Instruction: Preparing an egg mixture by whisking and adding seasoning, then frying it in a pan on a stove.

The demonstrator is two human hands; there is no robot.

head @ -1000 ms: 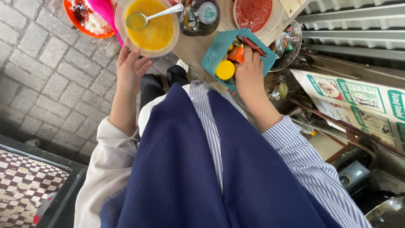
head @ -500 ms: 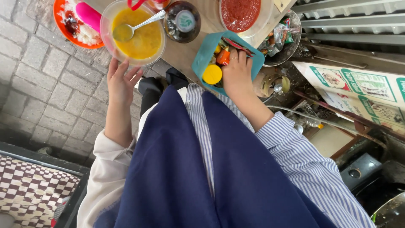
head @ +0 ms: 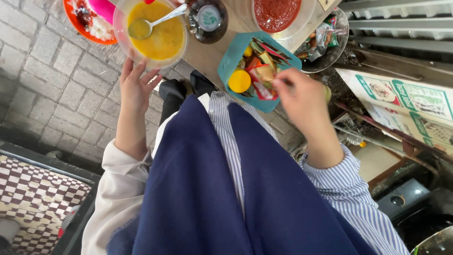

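Compared with the frames half a second and one second back, the right hand (head: 302, 97) has lifted off the far part of the teal tray (head: 230, 59) and now sits at its near right edge, fingers (head: 283, 79) pinched together over the small packets (head: 260, 78); whether a packet is actually caught between them cannot be told, as the fingertips are partly hidden. The left hand (head: 135, 85) has stayed put throughout, palm up and fingers spread open, cupping the underside of the clear bowl of yellow liquid (head: 158, 35) at the desk edge; a metal spoon (head: 150, 24) rests in the bowl, handle pointing right. Judgement: the shift of the right hand suggests a picking or sorting action among the tray contents, with the bowl being steadied meanwhile. The tray holds mixed sachets and a round yellow cap (head: 239, 81) at its near left corner. Desk (head: 212, 52): light wood, crowded. Beyond the tray stands a bowl of red sauce (head: 276, 12); between the two bowls a dark jar with a white-and-green lid (head: 207, 18); right of the tray a metal dish of wrappers (head: 325, 40). An orange plate (head: 89, 23) with food scraps sits left of the yellow bowl. Surroundings: grey paving-block floor (head: 42, 80), a checkered mat (head: 33, 208) lower left, corrugated metal shutter (head: 401, 23) upper right, printed signboards (head: 410, 106) leaning below it. The person wears a navy apron (head: 212, 198) over a striped shirt.
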